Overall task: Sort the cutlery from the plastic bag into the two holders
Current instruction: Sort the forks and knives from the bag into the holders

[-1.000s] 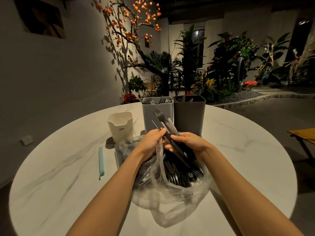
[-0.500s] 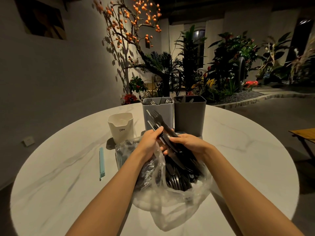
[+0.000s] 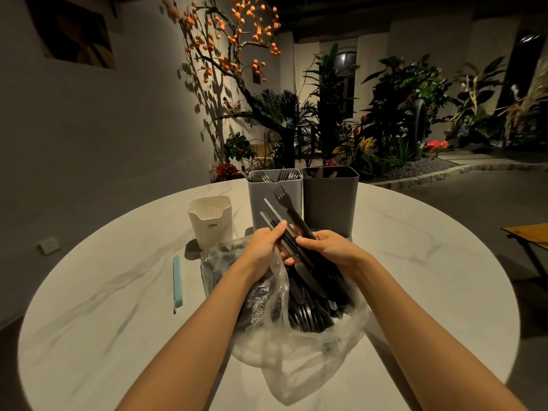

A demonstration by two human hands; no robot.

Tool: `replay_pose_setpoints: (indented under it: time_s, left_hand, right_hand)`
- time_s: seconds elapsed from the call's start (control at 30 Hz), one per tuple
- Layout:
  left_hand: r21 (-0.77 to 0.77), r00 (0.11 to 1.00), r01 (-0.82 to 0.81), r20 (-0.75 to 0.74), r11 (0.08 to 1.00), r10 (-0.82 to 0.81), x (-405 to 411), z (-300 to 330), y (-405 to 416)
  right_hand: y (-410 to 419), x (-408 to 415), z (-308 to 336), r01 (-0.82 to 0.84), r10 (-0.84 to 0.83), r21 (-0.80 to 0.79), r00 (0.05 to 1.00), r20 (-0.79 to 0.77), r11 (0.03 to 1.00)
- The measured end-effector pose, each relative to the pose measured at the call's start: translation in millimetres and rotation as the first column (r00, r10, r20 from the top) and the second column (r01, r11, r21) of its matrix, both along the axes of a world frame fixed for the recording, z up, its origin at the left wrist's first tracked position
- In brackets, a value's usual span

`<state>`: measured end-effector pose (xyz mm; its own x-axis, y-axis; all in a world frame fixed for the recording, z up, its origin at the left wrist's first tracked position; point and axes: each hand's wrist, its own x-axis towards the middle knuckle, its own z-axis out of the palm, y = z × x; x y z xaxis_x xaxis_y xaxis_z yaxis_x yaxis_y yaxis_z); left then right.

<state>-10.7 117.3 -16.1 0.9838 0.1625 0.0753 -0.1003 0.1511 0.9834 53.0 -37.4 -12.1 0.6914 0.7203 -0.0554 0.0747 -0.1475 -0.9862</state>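
head view: both hands over the plastic bag [image 3: 299, 345] on the round table [image 3: 415, 262]. left hand [image 3: 265, 249] and right hand [image 3: 329, 247] curl round a bundle of dark cutlery [image 3: 286, 229] (fork tines up) before the light grey holder [image 3: 274, 197]; dark grey holder [image 3: 330, 197] just beside it.

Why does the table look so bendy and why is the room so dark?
In the head view, the wide lens curves the round table and the walls. Light falls mostly on the table; the plants behind sit in gloom. The tree throws shadows on the wall.
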Motion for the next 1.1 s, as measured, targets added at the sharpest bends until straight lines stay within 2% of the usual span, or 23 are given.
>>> replay_pose_setpoints:
  time_s: [0.13,0.23,0.3,0.4,0.5,0.57,0.67,0.83,1.03,1.1]
  left_hand:
    - [-0.119,0.995,-0.1,-0.016,0.988,0.099,-1.0,0.2,3.2]
    - [-0.149,0.997,-0.063,0.04,0.987,0.069,0.5,-0.5,4.5]
    - [-0.115,0.998,0.02,0.068,0.993,-0.012,-0.3,-0.1,6.3]
    - [-0.027,0.992,0.121,0.028,0.992,-0.12,-5.5,2.4,6.4]
    - [0.075,0.985,0.172,0.014,0.982,-0.173,-7.4,2.8,7.3]
    - [0.085,0.995,0.098,0.023,0.992,-0.1,-4.2,2.7,5.8]
    - [-0.012,0.99,-0.121,0.077,0.993,0.122,3.5,-0.3,1.9]
    - [-0.175,0.917,-0.357,0.122,0.918,0.38,5.6,1.2,10.9]
    - [-0.102,0.854,-0.487,0.152,0.867,0.498,9.2,-3.7,11.6]
    - [-0.078,0.84,-0.515,0.154,0.854,0.521,9.3,-4.2,11.4]
  right_hand:
    - [-1.5,-2.1,3.3,-0.043,0.047,-0.136,0.998,0.03,0.99]
    - [-3.0,-3.4,6.4,-0.074,0.081,-0.192,0.996,0.028,0.978]
    - [-5.8,-4.1,6.1,-0.116,0.116,-0.165,0.993,-0.008,0.979]
    - [-10.4,-8.8,8.3,-0.239,0.232,-0.087,0.969,-0.084,0.967]
    - [-10.1,-11.2,9.8,-0.251,0.244,-0.06,0.964,-0.105,0.966]
    - [-9.0,-13.3,11.7,-0.238,0.231,-0.055,0.967,-0.107,0.97]
    - [-8.0,-14.3,13.1,-0.185,0.181,-0.012,0.973,-0.14,0.983]
    - [-9.5,-13.3,11.8,-0.115,0.125,0.054,0.967,-0.224,0.992]
    - [-7.4,-9.1,11.7,-0.07,0.079,0.106,0.993,-0.09,0.992]
    - [-7.0,-7.8,11.0,-0.048,0.061,0.118,0.991,-0.118,0.992]
